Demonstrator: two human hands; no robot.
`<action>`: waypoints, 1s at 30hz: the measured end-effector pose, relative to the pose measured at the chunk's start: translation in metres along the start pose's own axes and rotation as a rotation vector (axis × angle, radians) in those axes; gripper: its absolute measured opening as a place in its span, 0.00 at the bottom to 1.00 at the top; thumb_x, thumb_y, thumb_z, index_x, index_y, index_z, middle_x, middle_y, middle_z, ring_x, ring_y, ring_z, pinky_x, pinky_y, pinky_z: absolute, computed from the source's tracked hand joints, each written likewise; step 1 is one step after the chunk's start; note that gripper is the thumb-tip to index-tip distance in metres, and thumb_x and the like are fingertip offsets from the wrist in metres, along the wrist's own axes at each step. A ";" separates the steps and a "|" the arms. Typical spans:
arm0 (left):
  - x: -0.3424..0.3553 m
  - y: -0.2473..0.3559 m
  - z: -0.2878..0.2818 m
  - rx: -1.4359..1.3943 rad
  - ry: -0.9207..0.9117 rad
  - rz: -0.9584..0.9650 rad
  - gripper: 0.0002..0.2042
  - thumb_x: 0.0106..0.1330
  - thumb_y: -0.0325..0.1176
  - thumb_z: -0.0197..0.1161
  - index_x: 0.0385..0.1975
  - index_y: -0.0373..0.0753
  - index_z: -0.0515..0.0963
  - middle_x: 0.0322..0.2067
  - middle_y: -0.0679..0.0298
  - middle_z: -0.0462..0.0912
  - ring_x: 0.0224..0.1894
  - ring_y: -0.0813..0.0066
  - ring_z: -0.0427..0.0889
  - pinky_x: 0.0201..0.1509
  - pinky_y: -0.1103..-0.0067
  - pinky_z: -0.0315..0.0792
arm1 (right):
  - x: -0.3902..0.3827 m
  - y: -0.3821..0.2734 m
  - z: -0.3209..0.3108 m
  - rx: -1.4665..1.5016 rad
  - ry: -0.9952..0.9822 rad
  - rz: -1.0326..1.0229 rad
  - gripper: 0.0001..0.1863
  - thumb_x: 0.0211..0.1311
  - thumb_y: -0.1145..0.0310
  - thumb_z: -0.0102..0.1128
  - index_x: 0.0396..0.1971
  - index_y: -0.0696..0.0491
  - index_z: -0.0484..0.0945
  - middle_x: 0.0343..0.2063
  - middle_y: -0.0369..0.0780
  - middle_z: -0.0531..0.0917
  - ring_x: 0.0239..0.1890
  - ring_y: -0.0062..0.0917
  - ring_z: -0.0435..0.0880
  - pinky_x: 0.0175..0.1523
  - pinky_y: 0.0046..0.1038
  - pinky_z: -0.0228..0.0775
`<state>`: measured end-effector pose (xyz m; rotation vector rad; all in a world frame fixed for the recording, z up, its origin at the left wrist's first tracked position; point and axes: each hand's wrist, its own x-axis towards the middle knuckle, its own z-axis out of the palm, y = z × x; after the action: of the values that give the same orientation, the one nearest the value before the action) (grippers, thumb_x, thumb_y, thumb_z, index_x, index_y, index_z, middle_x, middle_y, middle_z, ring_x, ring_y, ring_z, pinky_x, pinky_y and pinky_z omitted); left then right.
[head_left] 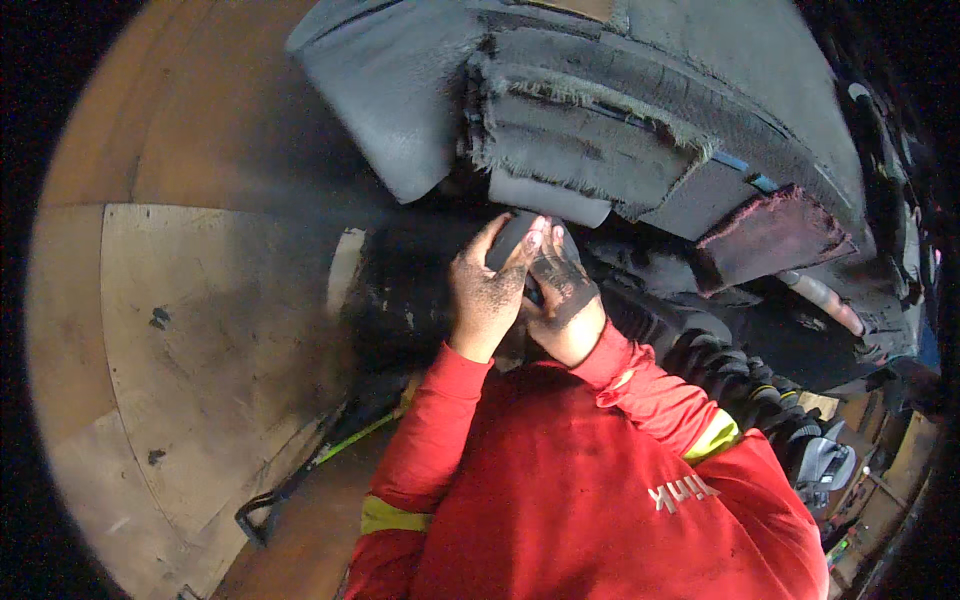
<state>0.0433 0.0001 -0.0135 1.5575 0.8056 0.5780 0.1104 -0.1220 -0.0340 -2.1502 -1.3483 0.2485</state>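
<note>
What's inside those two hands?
A dark object shows in the left hand, with dark material beside the right hand. Fingers cover the rest; I can't tell whether it's one piece.

Colours and markings on my hands, my clothing and the surrounding pieces.

My left hand [485, 295] is speckled with black smudges and my right hand [568, 305] bears a denser black patch across its back; the piece [511, 240] I grip is charcoal black. My shirt [600, 460] is red with pale lettering, each red sleeve crossed by a yellow-green band [713, 437]. Above, the layered fabric [580, 145] is grey with a paler fringe, beside a dull maroon cloth [775, 240]; at left, the brown panel [210, 340] is blotched dark.
</note>
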 end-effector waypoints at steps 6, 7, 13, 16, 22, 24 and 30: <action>-0.023 0.007 -0.019 -0.137 -0.032 0.106 0.18 0.63 0.29 0.69 0.53 0.33 0.79 0.49 0.55 0.83 0.51 0.69 0.82 0.56 0.76 0.73 | -0.008 -0.020 0.003 -0.040 0.092 -0.078 0.38 0.55 0.63 0.64 0.66 0.58 0.64 0.71 0.56 0.55 0.74 0.52 0.54 0.67 0.60 0.53; -0.025 0.007 -0.022 -0.152 -0.029 0.113 0.19 0.62 0.28 0.69 0.53 0.34 0.79 0.50 0.55 0.83 0.52 0.68 0.82 0.57 0.76 0.73 | -0.007 -0.021 0.004 -0.026 0.109 -0.088 0.38 0.55 0.64 0.65 0.66 0.59 0.65 0.71 0.57 0.56 0.74 0.52 0.54 0.67 0.61 0.53; -0.041 0.019 -0.042 0.006 -0.030 0.301 0.23 0.64 0.29 0.68 0.58 0.31 0.74 0.53 0.58 0.78 0.52 0.71 0.81 0.56 0.78 0.74 | -0.003 -0.026 0.009 -0.053 0.235 -0.290 0.31 0.49 0.67 0.64 0.55 0.61 0.73 0.68 0.57 0.61 0.71 0.59 0.58 0.68 0.65 0.50; -0.050 0.040 -0.055 0.045 -0.081 0.299 0.30 0.60 0.35 0.73 0.61 0.32 0.71 0.55 0.56 0.74 0.56 0.65 0.76 0.58 0.73 0.73 | 0.005 -0.037 0.016 -0.108 0.285 -0.292 0.22 0.52 0.71 0.60 0.49 0.60 0.76 0.66 0.56 0.64 0.70 0.57 0.60 0.68 0.66 0.50; -0.043 0.071 -0.050 0.448 0.004 0.361 0.29 0.56 0.36 0.75 0.56 0.31 0.74 0.50 0.51 0.77 0.53 0.56 0.76 0.60 0.69 0.70 | 0.009 -0.045 0.020 0.002 0.254 -0.233 0.24 0.58 0.68 0.56 0.55 0.61 0.71 0.68 0.58 0.61 0.72 0.58 0.56 0.68 0.67 0.48; -0.037 0.073 -0.045 0.488 -0.012 0.337 0.26 0.59 0.37 0.73 0.54 0.30 0.76 0.49 0.50 0.79 0.51 0.56 0.79 0.58 0.68 0.71 | 0.005 -0.042 0.019 0.105 0.261 -0.206 0.30 0.57 0.68 0.56 0.60 0.62 0.66 0.69 0.59 0.58 0.73 0.58 0.53 0.69 0.66 0.46; -0.021 0.066 -0.020 0.436 -0.099 0.104 0.23 0.65 0.44 0.67 0.52 0.32 0.77 0.44 0.48 0.84 0.44 0.54 0.84 0.48 0.68 0.75 | -0.009 -0.023 0.019 0.214 0.205 -0.138 0.41 0.54 0.67 0.58 0.68 0.64 0.58 0.72 0.60 0.51 0.75 0.56 0.47 0.70 0.62 0.45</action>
<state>0.0261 -0.0059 0.0567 2.0202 0.8135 0.4114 0.0802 -0.1151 -0.0372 -1.8440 -1.2836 0.1082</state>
